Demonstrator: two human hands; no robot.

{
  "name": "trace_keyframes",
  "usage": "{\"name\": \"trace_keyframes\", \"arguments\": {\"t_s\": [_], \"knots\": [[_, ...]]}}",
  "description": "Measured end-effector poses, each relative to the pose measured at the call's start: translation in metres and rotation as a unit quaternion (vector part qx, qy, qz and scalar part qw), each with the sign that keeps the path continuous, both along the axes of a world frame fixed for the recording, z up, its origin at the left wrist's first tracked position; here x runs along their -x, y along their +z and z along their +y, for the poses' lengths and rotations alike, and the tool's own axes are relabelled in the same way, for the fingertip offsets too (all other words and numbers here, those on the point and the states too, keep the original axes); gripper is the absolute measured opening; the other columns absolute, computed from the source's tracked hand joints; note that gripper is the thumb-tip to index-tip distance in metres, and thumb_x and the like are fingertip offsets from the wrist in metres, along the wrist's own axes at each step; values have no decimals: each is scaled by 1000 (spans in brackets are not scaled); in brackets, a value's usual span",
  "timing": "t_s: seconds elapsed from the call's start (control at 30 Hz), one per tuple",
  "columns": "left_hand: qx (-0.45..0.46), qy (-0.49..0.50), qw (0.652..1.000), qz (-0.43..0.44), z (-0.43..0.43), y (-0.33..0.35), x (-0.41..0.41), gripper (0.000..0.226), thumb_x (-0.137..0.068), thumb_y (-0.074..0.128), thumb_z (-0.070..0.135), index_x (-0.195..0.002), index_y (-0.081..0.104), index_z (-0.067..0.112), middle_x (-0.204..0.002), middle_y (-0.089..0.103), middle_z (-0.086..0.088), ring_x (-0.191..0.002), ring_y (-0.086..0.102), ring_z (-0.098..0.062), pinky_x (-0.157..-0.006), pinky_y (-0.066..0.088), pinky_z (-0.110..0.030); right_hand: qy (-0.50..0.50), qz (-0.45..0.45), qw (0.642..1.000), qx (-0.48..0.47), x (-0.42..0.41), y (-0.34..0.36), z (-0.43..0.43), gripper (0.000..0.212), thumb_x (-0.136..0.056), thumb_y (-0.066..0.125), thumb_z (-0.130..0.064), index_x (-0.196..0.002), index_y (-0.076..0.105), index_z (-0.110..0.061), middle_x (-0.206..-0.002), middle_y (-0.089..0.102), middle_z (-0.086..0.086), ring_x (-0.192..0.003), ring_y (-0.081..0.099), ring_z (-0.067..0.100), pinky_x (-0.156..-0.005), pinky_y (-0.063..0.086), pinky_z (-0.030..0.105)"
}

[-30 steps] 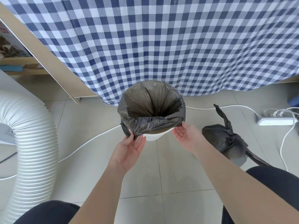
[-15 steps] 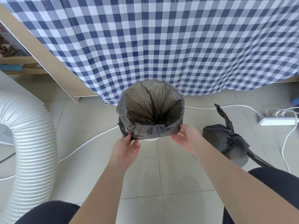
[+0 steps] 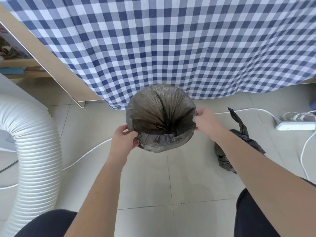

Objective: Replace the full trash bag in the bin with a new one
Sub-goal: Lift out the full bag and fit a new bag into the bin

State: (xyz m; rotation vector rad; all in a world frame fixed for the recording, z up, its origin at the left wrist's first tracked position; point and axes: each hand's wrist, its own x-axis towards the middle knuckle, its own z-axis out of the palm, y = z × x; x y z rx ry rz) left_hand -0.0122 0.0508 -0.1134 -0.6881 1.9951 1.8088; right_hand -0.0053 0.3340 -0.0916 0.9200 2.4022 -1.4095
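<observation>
A new dark grey trash bag (image 3: pixel 153 113) lines the bin on the floor, its edge folded over the whole rim so the bin itself is hidden. My left hand (image 3: pixel 124 139) pinches the folded edge at the near left of the rim. My right hand (image 3: pixel 206 120) pinches the edge at the right side of the rim. The full trash bag (image 3: pixel 239 134), black and knotted at the top, sits on the tiles to the right of the bin, partly behind my right forearm.
A blue-and-white checked cloth (image 3: pixel 171 48) hangs right behind the bin. A wide white ribbed hose (image 3: pixel 34 142) curves at the left. A white cable (image 3: pixel 85 154) crosses the floor, and a power strip (image 3: pixel 295 125) lies at the right. My knees frame the bottom.
The bag's edge has been pulled down over the near rim, hiding the white bin. My right hand moved up to the right side of the rim, my left up along the left.
</observation>
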Motion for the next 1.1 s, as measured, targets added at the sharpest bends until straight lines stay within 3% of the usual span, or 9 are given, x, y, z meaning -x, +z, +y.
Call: {"name": "trace_keyframes", "arguments": {"t_s": [0.13, 0.3, 0.43, 0.57, 0.7, 0.8, 0.9, 0.97, 1.1], "knots": [[78, -83, 993, -42, -22, 9, 2, 34, -80, 62, -9, -112, 66, 3, -104, 76, -19, -83, 73, -31, -71, 67, -37, 116, -133, 984, -26, -13, 26, 11, 4, -86, 62, -1, -85, 66, 0, -74, 75, 17, -66, 76, 21, -70, 65, 31], [120, -182, 973, -72, -32, 25, -5, 34, -81, 65, -11, -111, 64, 5, -100, 79, -20, -83, 79, -33, -71, 67, -37, 186, -225, 955, -60, -30, 36, 17, 31, -97, 64, -37, -102, 68, -8, -93, 78, 9, -82, 78, 24, -76, 65, 38], [150, -231, 954, -114, -29, 32, -11, 43, -64, 67, 1, -107, 67, 2, -98, 80, -21, -83, 81, -35, -81, 67, -47, 242, -184, 934, -188, -29, 28, 7, 17, -85, 59, -9, -69, 58, -7, -60, 65, 10, -54, 66, 25, -51, 50, 21], [174, -284, 931, -151, -37, 38, -15, 55, -54, 63, 5, -109, 68, 0, -95, 81, -22, -82, 82, -35, -88, 65, -49, 280, -236, 916, -164, -34, 28, 4, 21, -84, 55, -1, -64, 57, -6, -47, 53, 6, -41, 57, 21, -46, 42, 19], [267, -318, 897, -152, -34, 52, -11, 45, -69, 70, 5, -114, 67, 7, -93, 81, -13, -83, 81, -26, -86, 66, -44, 273, -247, 919, -141, -37, 27, 5, 15, -91, 57, -4, -81, 67, 2, -60, 68, 14, -43, 65, 21, -44, 50, 22], [361, -349, 856, -124, -27, 61, -9, 43, -80, 77, 12, -119, 61, 6, -95, 71, -10, -88, 70, -29, -88, 64, -43, 262, -252, 922, -135, -35, 29, 3, 23, -91, 60, -10, -106, 69, 5, -93, 76, 25, -68, 76, 30, -55, 63, 33], [480, -335, 809, -45, -20, 66, -12, 49, -85, 73, 23, -127, 54, 8, -116, 64, -11, -110, 61, -36, -88, 51, -41, 295, -200, 894, -274, -36, 35, -4, 39, -89, 67, -27, -122, 59, -8, -120, 64, 16, -104, 67, 35, -77, 59, 44], [522, -295, 794, 102, -8, 65, -11, 45, -90, 66, 18, -134, 59, 9, -124, 65, -12, -116, 59, -38, -96, 46, -42, 286, -79, 871, -391, -35, 39, -15, 43, -92, 64, -30, -130, 55, -13, -127, 56, 11, -116, 55, 34, -88, 52, 45], [340, -388, 827, 225, 32, 55, -4, 34, -98, 54, 11, -118, 76, 28, -114, 75, 11, -102, 68, -10, -98, 53, -28, 327, 82, 891, -302, -29, 27, -53, 28, -94, 56, -10, -121, 61, -18, -120, 60, 5, -112, 57, 28, -94, 51, 43]]}}
